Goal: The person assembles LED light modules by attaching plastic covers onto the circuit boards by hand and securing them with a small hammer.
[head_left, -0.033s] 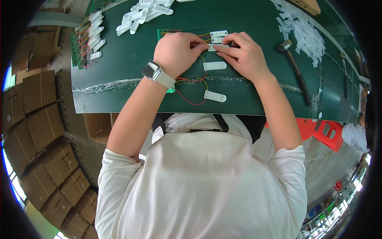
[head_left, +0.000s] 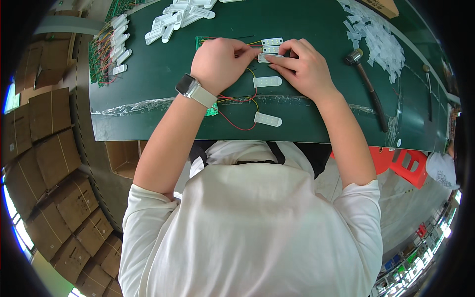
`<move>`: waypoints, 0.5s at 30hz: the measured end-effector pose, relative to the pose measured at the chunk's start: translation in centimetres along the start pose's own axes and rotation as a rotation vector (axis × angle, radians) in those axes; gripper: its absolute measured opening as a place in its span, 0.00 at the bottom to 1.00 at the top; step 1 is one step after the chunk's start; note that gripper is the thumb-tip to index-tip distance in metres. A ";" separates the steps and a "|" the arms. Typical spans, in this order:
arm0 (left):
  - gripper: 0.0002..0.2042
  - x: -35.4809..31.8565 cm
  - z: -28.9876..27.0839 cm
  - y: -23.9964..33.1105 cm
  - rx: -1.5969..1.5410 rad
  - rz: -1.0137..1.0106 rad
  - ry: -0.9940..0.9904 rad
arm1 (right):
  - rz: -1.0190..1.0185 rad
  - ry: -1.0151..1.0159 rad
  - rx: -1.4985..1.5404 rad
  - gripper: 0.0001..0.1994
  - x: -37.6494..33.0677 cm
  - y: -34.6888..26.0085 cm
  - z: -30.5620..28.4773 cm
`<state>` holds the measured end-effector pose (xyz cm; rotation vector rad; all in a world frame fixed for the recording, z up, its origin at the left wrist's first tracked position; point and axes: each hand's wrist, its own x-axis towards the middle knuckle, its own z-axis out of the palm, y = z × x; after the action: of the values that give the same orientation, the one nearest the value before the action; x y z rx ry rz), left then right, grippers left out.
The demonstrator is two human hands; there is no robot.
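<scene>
Nearest the body, 1 white strip (head_left: pixel 267 119) lies loose on the green bench (head_left: pixel 148 89), tied by red and yellow wires (head_left: pixel 237 99) to a second strip (head_left: pixel 267 81) just below the fingers. Above that, both hands meet over a third strip (head_left: pixel 269 58): the left hand (head_left: pixel 217 64), with a watch (head_left: pixel 190 88) on its wrist, has its fingers curled shut onto the strip's left end, and the right hand (head_left: pixel 304 69) pinches the right end between thumb and forefinger. 2 more strips (head_left: pixel 272 44) sit just beyond the fingertips, beside a green board (head_left: pixel 203 40).

Judging from this grip, the step goes best with the strip held flat and the wires kept slack, so that no joint is tugged.

Right of the fingers, well apart, lies a hammer (head_left: pixel 366 84); beyond it is a heap of clear parts (head_left: pixel 376 34). Far left is a stack of wired boards (head_left: pixel 106 49), and further out a pile of white strips (head_left: pixel 178 17).
</scene>
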<state>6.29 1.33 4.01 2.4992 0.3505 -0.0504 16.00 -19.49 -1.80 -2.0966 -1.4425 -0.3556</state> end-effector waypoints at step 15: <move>0.14 0.1 1.2 -2.9 0.065 0.368 0.081 | -0.033 -0.050 0.113 0.11 0.5 0.5 0.5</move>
<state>5.70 2.95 1.39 2.5945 -0.0843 0.1904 16.64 -18.92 -2.10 -2.0062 -1.4926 -0.2301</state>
